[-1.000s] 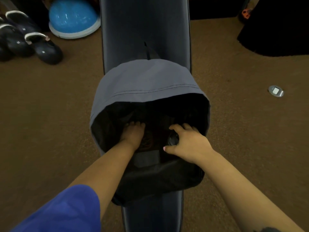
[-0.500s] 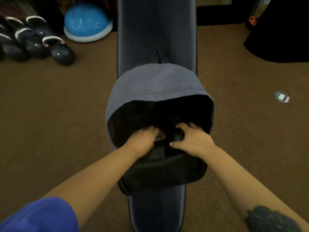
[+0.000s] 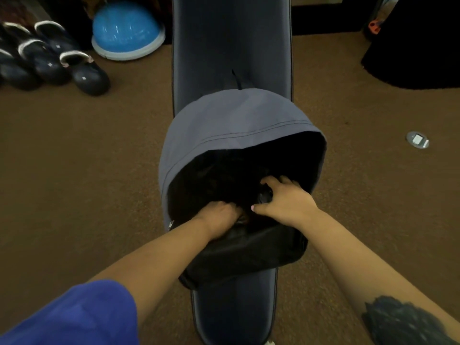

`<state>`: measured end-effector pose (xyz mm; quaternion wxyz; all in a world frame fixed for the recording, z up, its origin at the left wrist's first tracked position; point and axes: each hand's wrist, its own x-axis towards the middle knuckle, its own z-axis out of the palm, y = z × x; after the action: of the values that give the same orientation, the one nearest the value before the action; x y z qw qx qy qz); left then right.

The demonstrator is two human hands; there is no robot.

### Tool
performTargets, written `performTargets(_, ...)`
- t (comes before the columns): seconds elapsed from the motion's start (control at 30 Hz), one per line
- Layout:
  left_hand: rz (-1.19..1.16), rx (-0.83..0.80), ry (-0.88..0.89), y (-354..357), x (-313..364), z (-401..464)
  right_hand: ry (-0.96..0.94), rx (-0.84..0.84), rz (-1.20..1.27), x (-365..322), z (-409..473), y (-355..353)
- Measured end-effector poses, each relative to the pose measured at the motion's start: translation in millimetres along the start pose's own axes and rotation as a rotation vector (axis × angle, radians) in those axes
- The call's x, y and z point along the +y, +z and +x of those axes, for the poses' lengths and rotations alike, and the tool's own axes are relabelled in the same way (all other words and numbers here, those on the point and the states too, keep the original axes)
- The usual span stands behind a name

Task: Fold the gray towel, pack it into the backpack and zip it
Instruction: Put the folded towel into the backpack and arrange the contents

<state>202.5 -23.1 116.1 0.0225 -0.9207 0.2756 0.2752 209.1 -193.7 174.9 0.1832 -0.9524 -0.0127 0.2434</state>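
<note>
Dark padded bench (image 3: 231, 41) under gaping gray backpack (image 3: 231, 120), black-lined, unzipped.

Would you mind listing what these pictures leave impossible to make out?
All in the head view:
- Towel: not identifiable; the backpack interior is too dark.
- Left hand: fingers curl down into the opening, so what they grip is hidden.
- Right hand: fingertips disappear into the shadow; a dark fold by the thumb is unclear.
- Zipper: only a small pull shows at the left rim; the track is lost against black fabric.
- Bench: cut off at top and bottom edges.
</note>
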Motion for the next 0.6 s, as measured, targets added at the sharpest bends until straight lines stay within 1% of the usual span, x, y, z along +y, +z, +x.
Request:
performTargets(0.1,-0.004,-0.036,-0.022,1.9,0.4,3.7,0.000,-0.005,0.007,0.0,0.0,-0.8)
performTargets(0.2,-0.001,-0.120,-0.047,11.3,0.0,6.5,0.004,-0.006,0.011,1.6,0.0,0.0)
performTargets(0.27,-0.101,-0.198,-0.121,17.1,2.9,6.9,0.001,-0.007,0.011,1.5,0.2,0.7)
performTargets(0.3,-0.215,-0.225,-0.189,22.5,3.0,8.1,-0.001,-0.007,0.009,1.1,0.3,1.0)
performTargets(0.37,-0.399,-0.200,-0.251,31.8,1.0,8.8,-0.004,-0.007,0.006,-0.2,0.5,1.4)
performTargets(0.4,-0.445,-0.184,-0.232,35.3,-1.8,9.3,-0.004,-0.006,0.005,-0.3,0.5,1.6)
performTargets(0.47,-0.420,-0.194,-0.182,34.9,-11.4,9.9,-0.007,0.002,0.004,0.0,0.8,1.8)
performTargets(0.5,-0.400,-0.165,-0.174,32.9,-17.4,11.3,-0.008,0.006,0.004,0.6,0.7,2.0)
performTargets(0.53,-0.374,-0.094,-0.157,30.9,-22.7,13.8,-0.009,0.009,0.003,1.2,0.5,2.4)
performTargets(0.6,-0.321,-0.035,-0.197,28.8,-27.8,20.1,-0.011,0.015,-0.001,2.4,-0.6,3.1)
